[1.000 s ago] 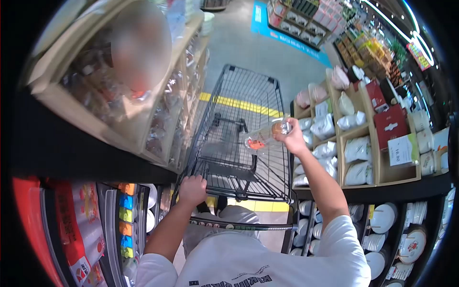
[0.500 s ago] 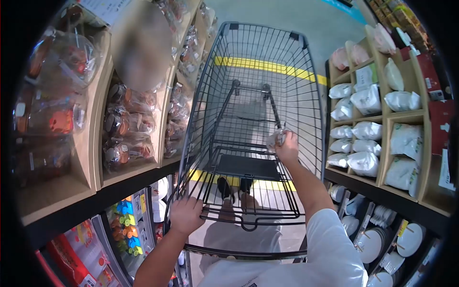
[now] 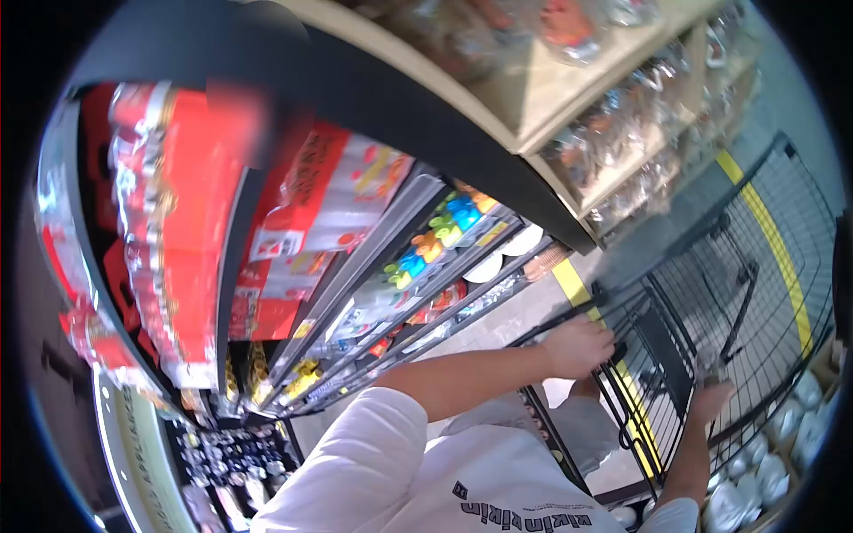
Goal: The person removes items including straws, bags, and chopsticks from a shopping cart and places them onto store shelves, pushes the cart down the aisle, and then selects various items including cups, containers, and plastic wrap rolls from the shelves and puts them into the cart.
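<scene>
And here's the left hand, fingers curled tight around the near rail of the black wire shopping cart, firmly on it! Across the basket goes the right hand, reaching in from the far side, and right at its fingertips sits a small clear plastic package. It's a blur from here: I can't tell whether those fingers are gripping it or have let it go. The package is over the cart's basket, just beside the dark flat panel at the near end. Above the cart, a pale wooden display bin brims with goods in clear wrap; down at the lower right, white wrapped packs crowd close to the cart's side. And over on the left, big glossy red packs fill the shelf, well apart from both hands.
</scene>
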{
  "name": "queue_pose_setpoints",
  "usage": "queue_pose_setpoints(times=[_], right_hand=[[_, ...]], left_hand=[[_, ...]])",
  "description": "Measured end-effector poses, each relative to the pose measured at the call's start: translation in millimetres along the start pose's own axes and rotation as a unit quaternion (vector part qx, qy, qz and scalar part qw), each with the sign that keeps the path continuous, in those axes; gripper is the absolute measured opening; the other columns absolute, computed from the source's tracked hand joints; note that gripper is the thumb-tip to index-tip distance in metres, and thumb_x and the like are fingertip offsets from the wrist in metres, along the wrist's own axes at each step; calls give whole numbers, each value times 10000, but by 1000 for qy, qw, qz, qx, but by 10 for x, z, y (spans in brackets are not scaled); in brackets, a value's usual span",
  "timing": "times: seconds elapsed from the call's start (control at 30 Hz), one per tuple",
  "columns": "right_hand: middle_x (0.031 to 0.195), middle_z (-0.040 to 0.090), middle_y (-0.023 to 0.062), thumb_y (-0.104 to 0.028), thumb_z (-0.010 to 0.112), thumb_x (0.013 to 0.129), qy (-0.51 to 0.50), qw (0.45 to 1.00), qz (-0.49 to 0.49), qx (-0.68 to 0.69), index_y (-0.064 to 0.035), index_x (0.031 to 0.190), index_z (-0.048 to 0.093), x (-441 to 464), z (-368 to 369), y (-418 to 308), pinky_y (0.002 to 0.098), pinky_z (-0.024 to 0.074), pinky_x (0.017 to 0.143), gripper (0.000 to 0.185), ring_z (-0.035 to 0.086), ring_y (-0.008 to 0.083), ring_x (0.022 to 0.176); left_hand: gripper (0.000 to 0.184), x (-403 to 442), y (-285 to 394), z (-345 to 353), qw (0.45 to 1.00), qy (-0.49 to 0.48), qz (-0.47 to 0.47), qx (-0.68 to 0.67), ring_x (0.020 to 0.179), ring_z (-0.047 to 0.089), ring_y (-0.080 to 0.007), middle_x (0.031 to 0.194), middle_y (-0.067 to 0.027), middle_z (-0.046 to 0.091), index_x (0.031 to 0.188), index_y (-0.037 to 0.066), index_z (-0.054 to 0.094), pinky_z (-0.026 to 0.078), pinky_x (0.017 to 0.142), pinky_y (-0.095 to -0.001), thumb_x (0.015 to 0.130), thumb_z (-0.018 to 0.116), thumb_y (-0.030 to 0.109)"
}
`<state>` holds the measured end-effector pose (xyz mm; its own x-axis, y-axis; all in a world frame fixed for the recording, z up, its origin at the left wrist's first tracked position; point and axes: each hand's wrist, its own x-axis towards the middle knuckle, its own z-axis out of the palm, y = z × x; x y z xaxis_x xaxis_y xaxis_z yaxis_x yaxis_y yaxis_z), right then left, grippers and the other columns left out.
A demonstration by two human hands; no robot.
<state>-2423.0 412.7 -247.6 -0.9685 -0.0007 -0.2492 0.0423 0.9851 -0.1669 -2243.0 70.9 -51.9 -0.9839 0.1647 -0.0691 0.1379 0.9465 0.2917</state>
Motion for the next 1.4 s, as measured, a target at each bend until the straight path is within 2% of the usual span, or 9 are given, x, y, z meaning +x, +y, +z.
queue_pose_setpoints(times=[0.4, 0.6, 0.7, 0.87, 0.9, 0.97, 1.03, 1.17, 1.4], right_hand=[[1367, 572, 205, -451, 605, 856, -177, 959, 6, -223, -55, 1421, 465, -460, -511, 0, 473, 461, 1043, 704, 533, 363, 1282], [1056, 701, 271, -351, 687, 845, -76, 992, -102, 5, 19, 1119, 684, -1266, -1141, 248, 472, 518, 912, 460, 664, 446, 1041], [942, 716, 191, -334, 646, 957, -67, 958, -158, 229, 84, 1108, 643, -2138, -1456, 71, 385, 521, 816, 444, 673, 277, 836], [1437, 445, 343, -438, 676, 902, 51, 982, -161, 84, 129, 1424, 398, -3151, -1293, -271, 462, 288, 1171, 819, 410, 440, 1370], [1406, 479, 332, -451, 702, 873, 39, 986, -144, 77, 119, 1411, 423, -3167, -1360, -343, 473, 311, 1149, 831, 437, 441, 1341], [1379, 502, 321, -440, 720, 855, 35, 986, -149, 71, 115, 1407, 429, -3273, -1433, -472, 474, 329, 1131, 835, 458, 448, 1309], [1321, 536, 306, -421, 733, 842, 53, 983, -156, 85, 102, 1384, 452, -3308, -1384, -498, 483, 359, 1095, 805, 482, 454, 1266], [1321, 512, 275, -440, 752, 795, 33, 991, -128, 22, 66, 1415, 400, -3365, -1351, -623, 511, 370, 1056, 874, 466, 432, 1257], [1353, 473, 326, -363, 805, 724, 30, 983, -161, 80, 107, 1414, 361, -3470, -1238, -852, 545, 331, 1087, 946, 424, 483, 1286]], left_hand=[[181, -380, 495, 30, 997, -64, -9, 46, 1056, 566, -262, 1020, -90, 606, 916, 76, 684, 419, 955, -380, 792, 638, 199], [330, -1475, 601, -213, 974, 146, -22, -172, 1252, 483, -334, 1270, -159, 551, 1099, 62, 673, 365, 1095, -459, 781, 680, 151], [423, -2187, 518, 21, 954, 252, 1, -163, 1257, 499, -343, 1348, -139, 542, 1244, 99, 632, 408, 1072, -448, 824, 657, 144], [504, -3211, 720, 693, 900, 63, -212, -376, 1139, 572, -392, 1258, -196, 602, 1389, 95, 520, 480, 976, -470, 895, 587, 165], [489, -3444, 692, 1109, 885, 133, -234, -379, 1138, 574, -390, 1210, -205, 626, 1378, 98, 530, 485, 962, -474, 898, 570, 183], [481, -4013, 429, 1477, 911, -141, -246, -299, 1014, 652, -371, 1123, -233, 677, 1287, 75, 632, 520, 889, -447, 827, 633, 212], [391, -4731, 218, 2119, 789, -247, -451, -336, 972, 683, -377, 1004, -258, 709, 986, -5, 735, 533, 871, -453, 824, 639, 338], [463, -6114, -65, 2279, 723, -171, -625, -239, 1173, 618, -410, 1267, -250, 639, 1124, -33, 694, 499, 1002, -461, 871, 558, 330], [362, -5920, -208, 1543, 772, -402, -482, -102, 1139, 654, -348, 1250, -194, 668, 1161, 48, 715, 525, 969, -448, 953, 428, 120]])
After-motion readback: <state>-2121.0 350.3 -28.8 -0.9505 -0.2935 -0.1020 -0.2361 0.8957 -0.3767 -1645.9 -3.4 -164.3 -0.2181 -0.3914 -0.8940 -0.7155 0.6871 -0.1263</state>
